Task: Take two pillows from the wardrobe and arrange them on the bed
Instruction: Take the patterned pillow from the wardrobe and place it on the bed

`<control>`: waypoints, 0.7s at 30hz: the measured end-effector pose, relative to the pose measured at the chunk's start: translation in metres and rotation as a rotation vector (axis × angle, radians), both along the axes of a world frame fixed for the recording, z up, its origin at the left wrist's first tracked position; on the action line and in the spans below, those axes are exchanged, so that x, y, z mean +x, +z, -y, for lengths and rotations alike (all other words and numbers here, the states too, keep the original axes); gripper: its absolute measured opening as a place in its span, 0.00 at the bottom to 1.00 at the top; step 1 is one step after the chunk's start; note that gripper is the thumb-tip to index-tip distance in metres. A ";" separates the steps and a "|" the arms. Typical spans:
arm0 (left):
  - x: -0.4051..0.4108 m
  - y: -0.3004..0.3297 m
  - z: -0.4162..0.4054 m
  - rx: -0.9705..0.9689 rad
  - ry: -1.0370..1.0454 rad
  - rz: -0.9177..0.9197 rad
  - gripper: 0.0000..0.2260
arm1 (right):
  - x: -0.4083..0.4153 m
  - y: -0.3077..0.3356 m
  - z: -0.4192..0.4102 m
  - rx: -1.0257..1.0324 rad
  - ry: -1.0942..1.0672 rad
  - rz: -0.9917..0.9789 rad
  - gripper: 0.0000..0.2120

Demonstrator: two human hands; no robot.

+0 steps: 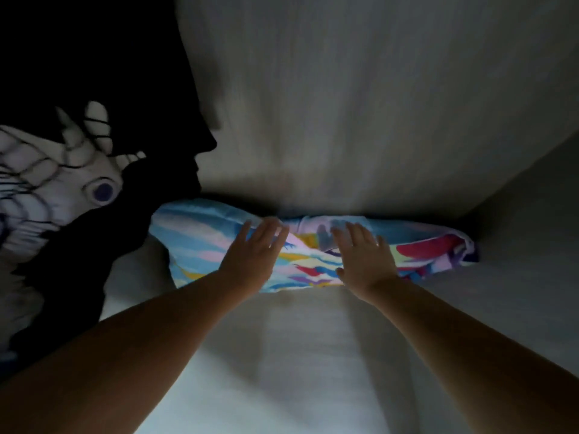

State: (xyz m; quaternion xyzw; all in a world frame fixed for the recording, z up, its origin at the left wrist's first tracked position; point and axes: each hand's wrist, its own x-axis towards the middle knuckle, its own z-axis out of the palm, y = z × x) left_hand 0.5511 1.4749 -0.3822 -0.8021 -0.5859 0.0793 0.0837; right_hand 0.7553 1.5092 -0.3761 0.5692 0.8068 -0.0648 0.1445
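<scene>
a colourful pillow [200, 242] printed in blue, pink, yellow and red lies across the far end of the pale bed [282, 371], pushed up against the light wall [344, 104]. the left hand [250, 255] and the right hand [365, 258] both rest flat on top of it, fingers spread and gripping nothing. to the left, touching the pillow's end, lies a black-and-white patterned cushion [47, 189], partly in deep shadow.

Dim, soft-focus indoor view

Light falls weakly from behind the camera; a black shadow fills the upper left, corners darken, straight edges bow, and motion blur smears detail.
</scene>
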 end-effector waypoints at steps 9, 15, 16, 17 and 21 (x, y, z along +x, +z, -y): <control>-0.031 -0.072 -0.064 -0.162 0.140 -0.107 0.31 | 0.012 -0.077 -0.062 0.048 0.016 0.028 0.42; -0.018 -0.067 -0.068 -0.194 0.211 -0.120 0.19 | 0.001 -0.064 -0.059 -0.010 -0.048 0.023 0.20; -0.015 -0.066 -0.063 -0.187 0.185 -0.155 0.16 | 0.002 -0.061 -0.054 -0.006 -0.026 0.043 0.17; -0.012 -0.066 -0.058 -0.188 0.159 -0.183 0.13 | 0.004 -0.058 -0.048 -0.005 0.005 0.066 0.15; 0.000 -0.059 -0.030 -0.282 0.080 -0.226 0.13 | 0.017 -0.046 -0.011 -0.077 0.072 0.130 0.13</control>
